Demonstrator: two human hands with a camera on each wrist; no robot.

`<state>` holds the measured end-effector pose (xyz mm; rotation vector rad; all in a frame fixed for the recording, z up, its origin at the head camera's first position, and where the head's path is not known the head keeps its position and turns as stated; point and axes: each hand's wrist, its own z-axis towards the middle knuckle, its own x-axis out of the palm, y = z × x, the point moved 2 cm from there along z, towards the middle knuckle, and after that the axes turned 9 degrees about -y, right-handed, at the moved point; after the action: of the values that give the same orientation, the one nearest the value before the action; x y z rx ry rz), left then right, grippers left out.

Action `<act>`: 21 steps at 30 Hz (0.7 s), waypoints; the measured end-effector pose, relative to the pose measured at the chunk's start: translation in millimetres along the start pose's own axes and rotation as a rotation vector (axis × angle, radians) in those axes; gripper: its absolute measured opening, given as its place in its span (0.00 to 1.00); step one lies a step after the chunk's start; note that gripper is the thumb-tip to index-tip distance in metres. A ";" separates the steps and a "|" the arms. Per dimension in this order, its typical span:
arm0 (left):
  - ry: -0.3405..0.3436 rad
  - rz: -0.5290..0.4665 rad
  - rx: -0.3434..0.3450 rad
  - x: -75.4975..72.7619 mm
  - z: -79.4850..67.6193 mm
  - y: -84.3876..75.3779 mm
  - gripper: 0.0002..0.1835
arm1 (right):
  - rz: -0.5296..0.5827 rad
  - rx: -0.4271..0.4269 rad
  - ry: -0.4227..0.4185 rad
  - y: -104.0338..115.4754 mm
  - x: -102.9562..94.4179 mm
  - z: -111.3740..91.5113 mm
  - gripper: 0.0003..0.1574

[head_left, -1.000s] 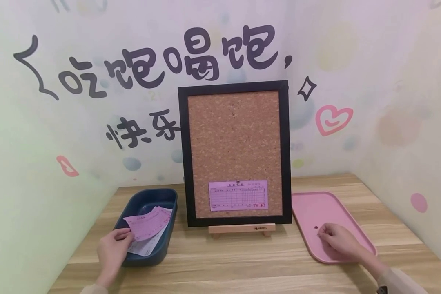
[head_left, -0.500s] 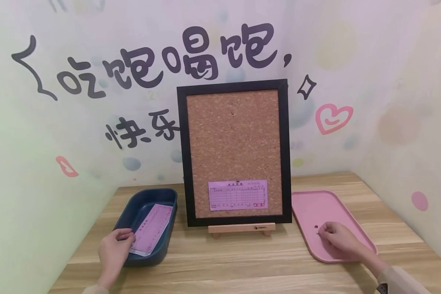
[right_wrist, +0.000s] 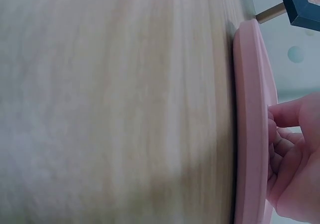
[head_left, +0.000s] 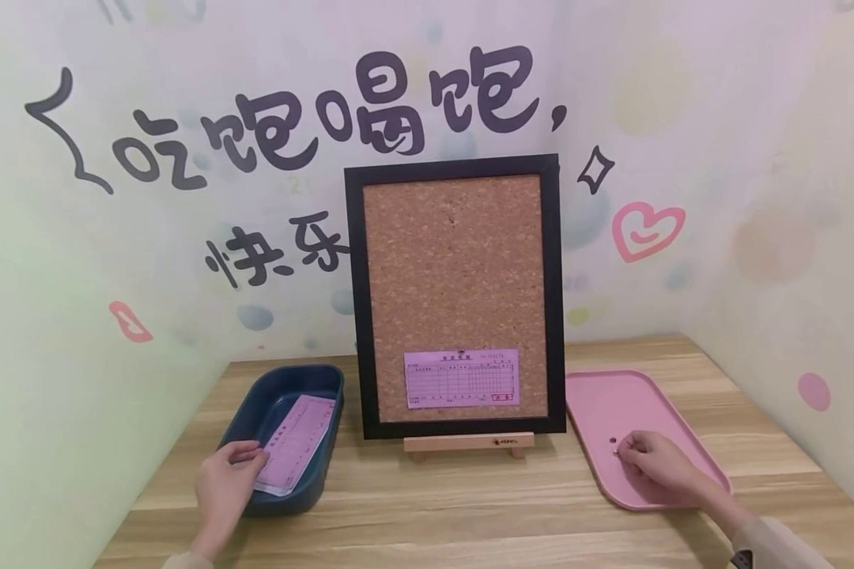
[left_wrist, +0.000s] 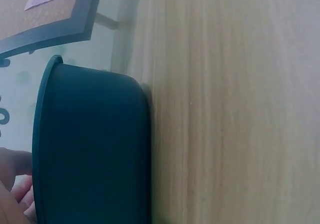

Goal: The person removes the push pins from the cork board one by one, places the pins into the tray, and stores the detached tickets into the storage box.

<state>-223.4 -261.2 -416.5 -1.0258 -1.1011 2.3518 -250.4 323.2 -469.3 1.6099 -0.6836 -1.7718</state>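
Observation:
My left hand [head_left: 226,484] reaches over the near left side of a navy blue bin [head_left: 247,405]. Thumb and forefinger are drawn together right at the near edge of a purple printed slip [head_left: 295,444]. That slip lies flat in the bin, over another paper whose pale edge shows; I cannot tell whether the fingers pinch it. In the left wrist view the bin wall [left_wrist: 92,144] hides the fingertips. My right hand [head_left: 658,462] is low over a pink tray [head_left: 605,395], pinching a tiny thumbtack [head_left: 616,453] at its fingertips. Another small tack [head_left: 613,439] lies just beyond.
Between the hands, a black-framed corkboard [head_left: 459,269] stands on a small wooden easel [head_left: 468,444]. A second purple slip [head_left: 462,379] is tacked low on it. The wooden table [head_left: 427,521] meets a decorated wall [head_left: 747,158] behind and at the sides.
The purple slip, earlier lifted and bent at the left fingertips, has dropped flat into the bin. The left hand has since shifted slightly right to its edge. The right hand stays in place.

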 end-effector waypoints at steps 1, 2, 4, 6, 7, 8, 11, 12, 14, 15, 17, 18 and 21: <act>0.009 -0.004 -0.003 0.5 -0.5 -1.1 0.09 | 0.001 -0.002 0.001 0.2 0.0 0.1 0.08; 0.019 -0.010 -0.003 1.2 -0.9 -2.5 0.10 | 0.004 -0.004 0.002 0.5 -0.1 0.0 0.09; 0.029 -0.021 0.008 2.8 -1.6 -6.9 0.10 | 0.005 -0.009 0.004 1.2 -0.6 0.3 0.09; 0.035 -0.030 0.037 4.7 -1.6 -12.1 0.10 | 0.005 -0.015 0.009 2.1 -1.3 0.8 0.10; 0.034 -0.036 0.055 6.0 -1.2 -14.9 0.09 | 0.002 -0.021 0.012 2.7 -2.1 1.2 0.10; 0.034 -0.048 0.070 7.3 -0.6 -17.9 0.09 | -0.003 -0.034 0.016 3.4 -3.2 1.7 0.10; 0.052 -0.084 0.102 11.2 1.7 -26.4 0.09 | -0.018 -0.064 0.029 6.2 -7.0 4.2 0.11; 0.061 -0.096 0.104 12.4 2.5 -29.0 0.09 | -0.024 -0.075 0.036 7.4 -8.5 5.4 0.11; 0.087 -0.118 0.094 15.2 3.7 -33.8 0.10 | -0.021 -0.086 0.045 10.9 -12.0 8.4 0.11; 0.099 -0.128 0.086 16.9 4.1 -35.8 0.10 | -0.014 -0.086 0.048 12.9 -13.7 10.0 0.11; 0.118 -0.140 0.072 20.4 4.3 -39.7 0.10 | 0.005 -0.111 0.061 17.9 -16.8 13.5 0.11; 0.127 -0.148 0.067 22.5 4.1 -41.8 0.11 | 0.011 -0.129 0.069 20.6 -18.2 15.1 0.11; 0.141 -0.163 0.079 30.7 3.5 -50.0 0.11 | 0.035 -0.211 0.074 29.1 -21.9 19.2 0.10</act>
<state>-246.4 -213.6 -390.8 -1.0167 -0.9923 2.1419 -265.2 319.6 -431.0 1.5033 -0.4705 -1.6898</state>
